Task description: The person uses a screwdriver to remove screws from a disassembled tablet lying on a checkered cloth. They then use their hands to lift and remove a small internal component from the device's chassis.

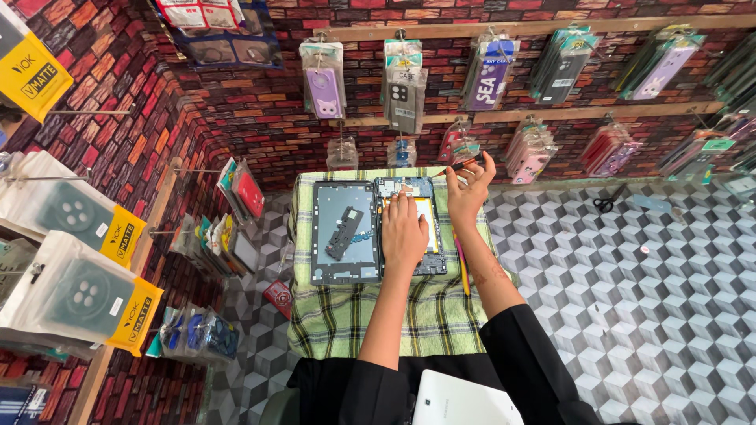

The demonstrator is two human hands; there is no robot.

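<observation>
An opened tablet lies on a green checked cloth [346, 315]. Its grey back cover [344, 232] with a black part on it rests at the left. The body with circuit boards and a yellow-edged battery [417, 189] lies to the right of it. My left hand [403, 232] rests flat on the tablet body, fingers pressing near the battery. My right hand [467, 193] is raised at the body's far right corner and pinches a thin red-handled tool [457, 165] between its fingers.
A red and yellow pencil-like tool [460, 260] lies on the cloth by my right forearm. Black scissors [605, 205] rest on the cube-patterned floor at the right. Packaged phone cases hang on the brick-patterned walls ahead and at the left. A white device [465, 401] sits on my lap.
</observation>
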